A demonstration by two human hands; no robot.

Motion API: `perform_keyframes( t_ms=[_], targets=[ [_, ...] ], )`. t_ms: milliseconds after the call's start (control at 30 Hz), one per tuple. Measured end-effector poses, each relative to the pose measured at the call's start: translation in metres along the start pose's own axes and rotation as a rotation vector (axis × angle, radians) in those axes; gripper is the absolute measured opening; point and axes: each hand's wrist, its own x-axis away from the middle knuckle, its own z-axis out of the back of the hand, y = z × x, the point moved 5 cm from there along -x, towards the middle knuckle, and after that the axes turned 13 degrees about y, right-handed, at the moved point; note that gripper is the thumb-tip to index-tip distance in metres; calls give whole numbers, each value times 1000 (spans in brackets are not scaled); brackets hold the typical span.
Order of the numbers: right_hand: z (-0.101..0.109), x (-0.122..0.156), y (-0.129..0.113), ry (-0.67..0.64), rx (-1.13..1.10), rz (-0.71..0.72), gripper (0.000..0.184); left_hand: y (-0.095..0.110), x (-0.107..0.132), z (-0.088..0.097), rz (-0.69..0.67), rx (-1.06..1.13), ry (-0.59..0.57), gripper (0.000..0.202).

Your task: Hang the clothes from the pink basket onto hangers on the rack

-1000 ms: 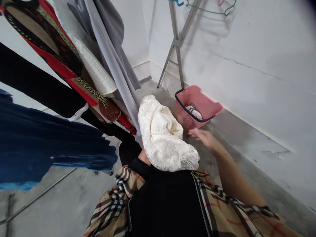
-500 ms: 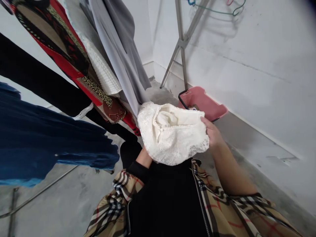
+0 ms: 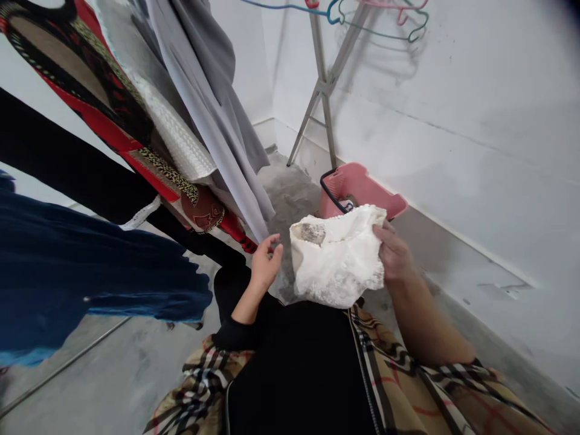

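A white lace garment (image 3: 338, 266) hangs in front of my body, its gathered opening facing up; I cannot tell its exact kind. My right hand (image 3: 394, 251) pinches its right edge, thumb on the near side. Just left of the cloth, my left hand (image 3: 266, 260) is raised with nothing in it, fingers apart and slightly curled. Beyond the garment, a pink basket (image 3: 376, 190) with a dark handle stands on the floor by the wall, partly covered by the cloth. Some small items show inside it.
On the left hang a grey cloth (image 3: 217, 115), a white knitted piece (image 3: 176, 133), a red patterned garment (image 3: 104, 121), black trousers (image 3: 77, 163) and a blue denim garment (image 3: 99, 266). A metal rack leg (image 3: 322, 87) stands at the back, with plastic hangers (image 3: 335, 13) above.
My left hand has come out from behind the garment and let go of it. The garment has narrowed and hangs from my right hand. The view has shifted slightly.
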Motion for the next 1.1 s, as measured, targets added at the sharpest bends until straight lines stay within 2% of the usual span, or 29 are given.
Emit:
perform_keyframes(
  t_ms=[67,133,200,300,367,433,500,567,600,633,667,733,767,833,900,967,1100],
  targets=[
    [-13,5,7,-35,-84,-75,59,20,17,-15,-94,10,-117,44],
    [-25,12,15,-91,-140,-142,58,34,37,-35,-167,15,-333,52],
    [-32,19,21,-165,-146,-183,56,39,52,-51,-208,9,-495,62],
    [-29,26,29,-232,-136,-202,51,35,62,-61,-230,24,-602,59],
    [-17,27,31,-268,-130,-185,47,32,65,-60,-255,28,-626,45],
    [-2,26,30,-371,-77,-157,43,35,67,-55,-346,-8,-613,33],
    [12,23,29,-584,60,-125,40,43,72,-49,-478,-40,-601,28],
    [23,20,30,-840,228,-99,43,52,81,-46,-581,-28,-654,28],
    [27,16,32,-921,307,-97,47,55,87,-46,-619,-20,-697,29],
    [29,10,36,-941,382,-99,51,57,92,-47,-651,-24,-743,31],
    [30,1,41,-896,451,-92,54,58,97,-49,-677,-38,-792,36],
    [24,-19,52,-692,566,-35,52,56,106,-54,-712,-68,-865,47],
    [17,-27,59,-603,605,13,52,55,109,-56,-721,-69,-888,50],
    [-3,-35,76,-557,646,102,67,55,113,-59,-727,-32,-921,52],
    [-23,-36,95,-649,680,115,78,55,114,-58,-730,0,-923,51],
    [-36,-33,110,-780,686,58,77,54,112,-54,-729,-16,-898,52],
    [-40,-22,112,-961,563,-30,70,52,104,-45,-702,-104,-782,56]
  ],
)
